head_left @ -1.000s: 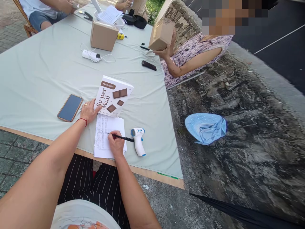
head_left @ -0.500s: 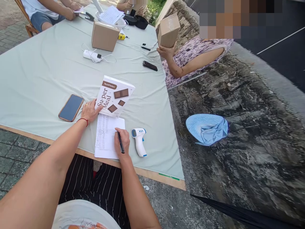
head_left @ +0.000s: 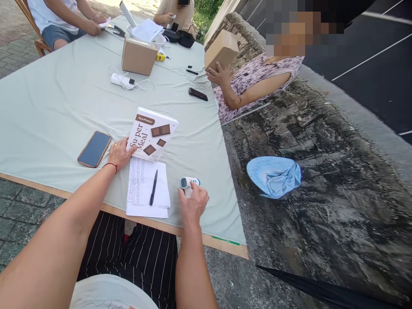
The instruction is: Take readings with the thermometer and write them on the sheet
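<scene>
A white meal box [head_left: 153,134] printed "Su-per Meal" stands tilted on the table, my left hand [head_left: 121,152] closed on its lower left edge, thumb across the front. My right hand [head_left: 194,204] is wrapped round a white and blue infrared thermometer [head_left: 186,182]. Its screen end shows above my fingers; the handle is mostly hidden under the hand. Between my hands lie printed sheets [head_left: 135,198], their top edge at the foot of the box. A black pen [head_left: 153,188] rests on them. Left of my left hand lies a smartphone [head_left: 94,149] with a brown case.
Farther up the table [head_left: 58,111] are a white power strip [head_left: 122,80], a cardboard box [head_left: 139,56], a yellow tape measure [head_left: 160,56] and a black phone [head_left: 198,94]. A person at the right holds another carton [head_left: 222,49]. A blue hat [head_left: 273,177] lies on the stone ledge.
My right hand has let go of the pen, which now lies on the sheets, and has moved right onto the thermometer. My left hand stays on the meal box.
</scene>
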Demonstrator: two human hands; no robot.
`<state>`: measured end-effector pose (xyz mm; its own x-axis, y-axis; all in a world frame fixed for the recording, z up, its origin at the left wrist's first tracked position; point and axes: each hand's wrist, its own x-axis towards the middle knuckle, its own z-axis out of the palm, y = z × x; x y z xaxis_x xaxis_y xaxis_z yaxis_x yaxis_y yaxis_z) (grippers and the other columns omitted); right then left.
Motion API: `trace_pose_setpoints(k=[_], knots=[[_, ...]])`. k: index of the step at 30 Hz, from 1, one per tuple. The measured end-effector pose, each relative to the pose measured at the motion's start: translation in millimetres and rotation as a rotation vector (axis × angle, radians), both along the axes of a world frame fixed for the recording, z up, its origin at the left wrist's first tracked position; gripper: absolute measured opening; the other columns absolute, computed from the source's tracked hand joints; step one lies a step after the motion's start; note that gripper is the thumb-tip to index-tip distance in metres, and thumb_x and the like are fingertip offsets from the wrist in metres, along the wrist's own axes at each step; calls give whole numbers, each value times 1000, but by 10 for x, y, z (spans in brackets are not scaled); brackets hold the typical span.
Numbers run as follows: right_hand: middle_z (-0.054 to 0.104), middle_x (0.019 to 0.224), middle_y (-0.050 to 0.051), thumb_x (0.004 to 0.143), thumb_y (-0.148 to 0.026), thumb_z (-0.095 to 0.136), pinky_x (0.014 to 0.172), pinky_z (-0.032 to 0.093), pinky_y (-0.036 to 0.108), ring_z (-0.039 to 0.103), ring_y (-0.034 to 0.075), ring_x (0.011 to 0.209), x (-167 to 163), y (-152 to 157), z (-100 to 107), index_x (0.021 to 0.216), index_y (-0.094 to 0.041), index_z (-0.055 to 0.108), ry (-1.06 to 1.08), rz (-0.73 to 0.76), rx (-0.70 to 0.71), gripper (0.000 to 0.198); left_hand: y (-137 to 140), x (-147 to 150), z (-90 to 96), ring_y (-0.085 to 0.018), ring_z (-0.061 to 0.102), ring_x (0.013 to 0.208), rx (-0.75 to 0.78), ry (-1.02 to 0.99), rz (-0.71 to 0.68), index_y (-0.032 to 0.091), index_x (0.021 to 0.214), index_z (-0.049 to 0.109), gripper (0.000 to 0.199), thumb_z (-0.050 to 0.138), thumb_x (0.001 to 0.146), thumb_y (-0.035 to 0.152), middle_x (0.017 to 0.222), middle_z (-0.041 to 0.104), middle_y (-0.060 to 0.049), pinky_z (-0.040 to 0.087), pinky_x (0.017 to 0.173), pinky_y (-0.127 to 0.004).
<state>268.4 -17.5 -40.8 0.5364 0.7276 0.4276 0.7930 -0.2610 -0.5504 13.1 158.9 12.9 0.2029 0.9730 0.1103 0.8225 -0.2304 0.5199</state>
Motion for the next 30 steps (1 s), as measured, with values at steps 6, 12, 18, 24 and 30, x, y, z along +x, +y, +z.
trace_pose_setpoints(k=[6,12,18,24,30], knots=[[60,117,19,74,-57,60,94,41,47,52,36,112,213,-159,168,124,-15,59,183,-214,-520,65,-6,11,12,-30,48,128,-14,-4,6,14,142,44,58,37,99,52,134,58,-14,33,109,-43],[63,83,5,69,-55,57,72,42,32,55,22,80,-55,39,372,95,-17,67,568,-5,-296,47,1,-1,-9,-30,49,128,-9,-10,12,15,140,46,57,36,98,54,132,59,-14,33,109,-44],[50,61,-5,63,-56,70,53,33,24,41,10,56,-620,508,695,70,-19,56,1135,289,112,39,15,-21,-43,-30,48,129,-9,-33,17,18,139,46,57,35,98,56,135,58,-13,34,109,-46],[49,57,-5,65,-59,72,50,35,24,43,9,53,-805,1026,797,68,-20,54,1230,388,248,43,35,-26,-69,-30,50,128,-5,-3,19,18,140,46,58,36,98,56,133,59,-14,35,109,-45],[48,58,-6,65,-60,71,52,34,25,41,9,55,-895,1115,860,69,-20,54,1225,412,289,44,44,-31,-94,-30,49,128,-4,26,7,17,144,43,59,31,99,54,134,58,-14,34,109,-46]])
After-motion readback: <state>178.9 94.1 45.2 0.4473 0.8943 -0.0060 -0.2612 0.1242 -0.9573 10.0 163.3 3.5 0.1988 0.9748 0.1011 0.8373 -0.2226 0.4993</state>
